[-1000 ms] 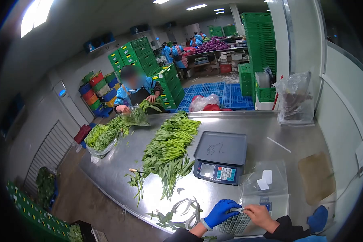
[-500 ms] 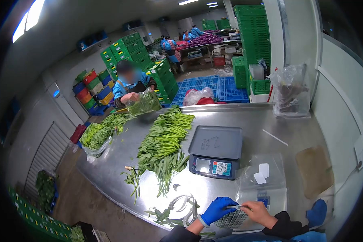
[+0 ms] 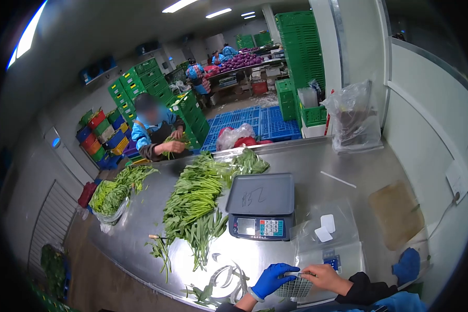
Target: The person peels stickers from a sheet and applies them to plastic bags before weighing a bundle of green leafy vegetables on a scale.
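My left hand (image 3: 273, 279), in a blue glove, is closed in a pinch above a grey-green mesh basket (image 3: 296, 287) at the table's front edge. Beside it my bare right hand (image 3: 325, 276) pinches too, its fingertips near the left ones. What lies between the fingertips is too small to make out. Clear plastic bags (image 3: 330, 249) lie just beyond, with two white labels (image 3: 323, 229) on top. Behind the hands stands a scale (image 3: 260, 208). Left of it spreads a long pile of leafy greens (image 3: 195, 195).
Across the metal table (image 3: 125, 229), a co-worker (image 3: 158, 127) handles greens. A bagged bunch (image 3: 250, 161) lies behind the scale. Curled pale strips (image 3: 229, 278) lie left of my left hand. A brown board (image 3: 397, 215) and blue glove (image 3: 406, 266) are at right.
The view has shifted, moving the scene leftward. The co-worker's bagged bunch now lies on the table, and the co-worker holds loose greens. My hands keep their pinching pose.
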A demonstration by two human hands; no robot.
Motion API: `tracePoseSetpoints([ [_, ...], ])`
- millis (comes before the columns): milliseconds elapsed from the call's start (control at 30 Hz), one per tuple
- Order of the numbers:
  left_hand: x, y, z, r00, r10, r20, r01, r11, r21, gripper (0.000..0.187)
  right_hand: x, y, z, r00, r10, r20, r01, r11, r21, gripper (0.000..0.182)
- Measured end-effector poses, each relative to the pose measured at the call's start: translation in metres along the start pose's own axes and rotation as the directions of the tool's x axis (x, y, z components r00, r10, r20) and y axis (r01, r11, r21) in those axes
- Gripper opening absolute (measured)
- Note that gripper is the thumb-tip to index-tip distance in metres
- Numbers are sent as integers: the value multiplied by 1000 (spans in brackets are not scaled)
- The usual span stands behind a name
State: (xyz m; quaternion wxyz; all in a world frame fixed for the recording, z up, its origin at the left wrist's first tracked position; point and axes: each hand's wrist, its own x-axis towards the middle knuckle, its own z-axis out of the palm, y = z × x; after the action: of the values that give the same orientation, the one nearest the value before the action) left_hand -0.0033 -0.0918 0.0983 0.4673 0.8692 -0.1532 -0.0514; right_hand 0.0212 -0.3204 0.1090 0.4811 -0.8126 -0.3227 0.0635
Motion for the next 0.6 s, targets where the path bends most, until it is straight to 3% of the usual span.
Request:
tracePoseSetpoints([
  [300,1,-26,2,1000,-8,14,9,999,-41,27,9,8,2,1000,-16,11,17,999,-29,29],
  [400,10,-42,-6,995,-98,-1,97,988,-124,28,19,4,-3,969,244,46,-248,964,93,43],
  [533,23,-75,-26,950,-308,-56,264,886,-381,30,35,42,12,942,335,32,-325,880,348,49],
  [567,29,-77,-37,952,-297,-75,248,890,-382,31,39,54,16,935,351,38,-341,870,356,48],
  [600,35,-94,-46,963,-259,-68,234,938,-257,41,43,64,18,930,366,42,-355,861,364,47],
])
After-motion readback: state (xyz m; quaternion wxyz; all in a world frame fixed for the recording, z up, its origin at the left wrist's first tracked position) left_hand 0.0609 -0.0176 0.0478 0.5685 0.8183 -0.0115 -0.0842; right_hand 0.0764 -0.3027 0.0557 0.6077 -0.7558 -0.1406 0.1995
